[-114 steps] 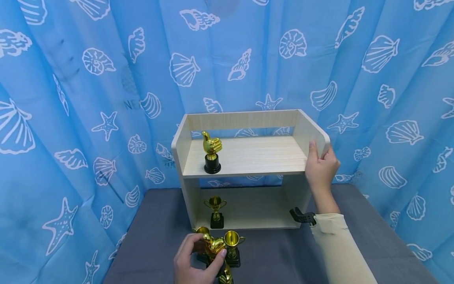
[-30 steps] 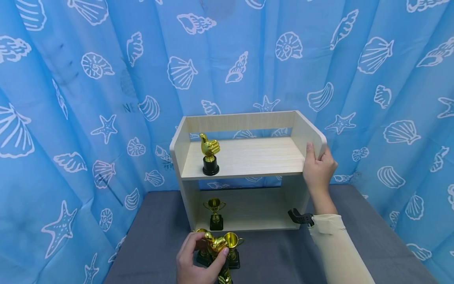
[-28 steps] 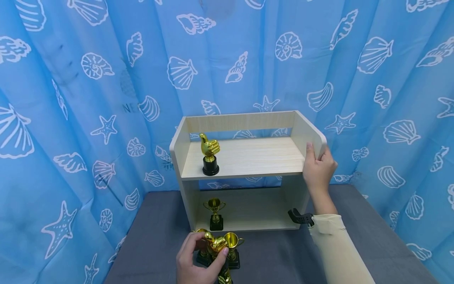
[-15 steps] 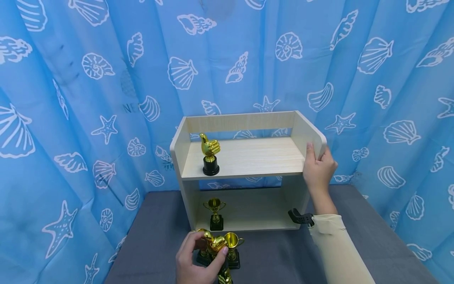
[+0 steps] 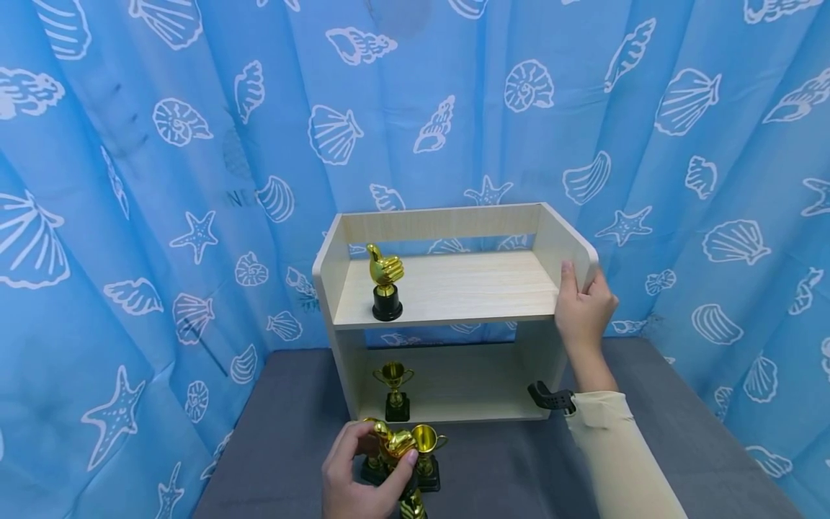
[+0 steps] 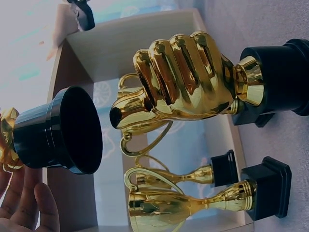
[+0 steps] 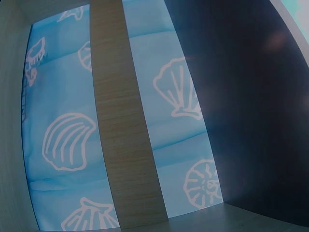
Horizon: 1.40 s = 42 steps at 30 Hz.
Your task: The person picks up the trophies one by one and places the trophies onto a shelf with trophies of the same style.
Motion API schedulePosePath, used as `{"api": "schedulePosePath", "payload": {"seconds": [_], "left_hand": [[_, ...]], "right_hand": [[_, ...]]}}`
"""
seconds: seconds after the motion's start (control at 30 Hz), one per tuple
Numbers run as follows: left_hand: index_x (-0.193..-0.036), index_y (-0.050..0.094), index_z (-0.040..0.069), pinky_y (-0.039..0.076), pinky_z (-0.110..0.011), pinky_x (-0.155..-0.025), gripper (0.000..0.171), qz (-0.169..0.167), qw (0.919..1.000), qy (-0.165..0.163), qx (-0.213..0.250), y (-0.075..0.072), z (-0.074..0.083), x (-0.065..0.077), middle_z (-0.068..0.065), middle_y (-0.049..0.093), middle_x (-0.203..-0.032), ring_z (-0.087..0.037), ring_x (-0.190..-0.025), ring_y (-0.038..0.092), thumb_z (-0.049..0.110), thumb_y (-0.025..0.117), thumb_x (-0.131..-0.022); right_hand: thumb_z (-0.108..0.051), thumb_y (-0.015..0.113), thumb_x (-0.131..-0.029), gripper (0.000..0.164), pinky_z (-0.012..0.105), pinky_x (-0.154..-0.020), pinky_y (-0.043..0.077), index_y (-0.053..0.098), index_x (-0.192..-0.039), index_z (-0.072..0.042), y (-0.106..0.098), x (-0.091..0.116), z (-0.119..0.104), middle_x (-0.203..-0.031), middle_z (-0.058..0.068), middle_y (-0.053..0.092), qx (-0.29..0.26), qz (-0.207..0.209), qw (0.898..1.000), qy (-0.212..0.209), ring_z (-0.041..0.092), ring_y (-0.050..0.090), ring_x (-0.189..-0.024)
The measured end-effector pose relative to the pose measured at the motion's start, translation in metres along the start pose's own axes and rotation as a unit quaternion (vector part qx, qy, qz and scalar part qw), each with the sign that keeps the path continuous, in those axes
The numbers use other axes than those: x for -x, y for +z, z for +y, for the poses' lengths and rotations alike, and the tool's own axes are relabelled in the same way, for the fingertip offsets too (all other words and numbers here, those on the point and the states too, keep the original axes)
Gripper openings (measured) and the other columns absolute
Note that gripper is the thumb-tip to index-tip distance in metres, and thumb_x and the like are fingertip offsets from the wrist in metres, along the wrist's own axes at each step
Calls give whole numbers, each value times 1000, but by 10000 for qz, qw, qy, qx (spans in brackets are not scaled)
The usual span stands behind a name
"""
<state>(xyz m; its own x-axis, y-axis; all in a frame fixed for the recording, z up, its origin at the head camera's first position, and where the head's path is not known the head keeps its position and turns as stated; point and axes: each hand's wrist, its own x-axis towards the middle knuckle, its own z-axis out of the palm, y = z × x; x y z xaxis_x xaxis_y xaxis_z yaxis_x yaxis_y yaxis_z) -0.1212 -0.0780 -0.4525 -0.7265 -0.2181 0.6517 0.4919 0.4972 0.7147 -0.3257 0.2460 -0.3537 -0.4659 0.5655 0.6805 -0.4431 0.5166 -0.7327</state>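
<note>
My left hand [image 5: 359, 472] pinches a gold thumbs-up trophy [image 5: 397, 443] by its golden top, between thumb and fingers. In the left wrist view its black base [image 6: 58, 130] hangs free above the table. Just below stands a second thumbs-up trophy [image 6: 183, 77], with gold cup trophies [image 6: 159, 208] behind it. In the head view one cup trophy [image 5: 426, 461] stands right of my fingers; another is partly hidden by them. My right hand [image 5: 583, 306] grips the front edge of the right side panel of a pale wooden shelf [image 5: 473, 285].
On the upper board, at the left, stands a thumbs-up trophy [image 5: 387, 281]. A small cup trophy [image 5: 395, 389] occupies the left of the lower board. Grey cloth [image 5: 493, 468] covers the table, and a blue shell-patterned curtain [image 5: 415, 108] hangs behind. The right wrist view faces the shelf's back rail [image 7: 128, 121].
The head view has shifted slightly. My left hand with its thumbs-up trophy is a touch further right; my right hand keeps its hold on the shelf.
</note>
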Motion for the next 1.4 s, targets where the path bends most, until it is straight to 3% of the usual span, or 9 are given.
{"api": "schedulePosePath", "payload": {"seconds": [0.37, 0.9, 1.4], "left_hand": [[-106, 63, 20, 49, -16, -62, 46, 4, 9998, 181, -4, 1, -1, -2, 11, 59, -91, -2, -69, 56, 25, 91, -69], [-107, 63, 25, 51, -19, -61, 44, -116, 9999, -20, -10, 1, 2, -4, 11, 59, -92, -3, -70, 57, 29, 89, -71], [-107, 63, 25, 50, -18, -61, 44, -72, 9999, 95, 52, 1, 2, -6, 11, 60, -93, -2, -70, 57, 27, 89, -72]], "right_hand": [[-42, 65, -93, 43, 46, -93, 54, 68, -121, -9, -1, 0, 0, -119, 5, 71, -83, -22, 10000, -23, 18, 67, -112], [-42, 65, -93, 45, 46, -93, 53, 67, -121, -8, 0, 0, 0, -120, 8, 71, -39, -20, 10000, 63, 19, 67, -113], [-42, 64, -93, 44, 46, -93, 53, 67, -121, -8, -1, 2, 0, -120, 7, 71, -53, -27, 10000, 75, 19, 67, -113]]}}
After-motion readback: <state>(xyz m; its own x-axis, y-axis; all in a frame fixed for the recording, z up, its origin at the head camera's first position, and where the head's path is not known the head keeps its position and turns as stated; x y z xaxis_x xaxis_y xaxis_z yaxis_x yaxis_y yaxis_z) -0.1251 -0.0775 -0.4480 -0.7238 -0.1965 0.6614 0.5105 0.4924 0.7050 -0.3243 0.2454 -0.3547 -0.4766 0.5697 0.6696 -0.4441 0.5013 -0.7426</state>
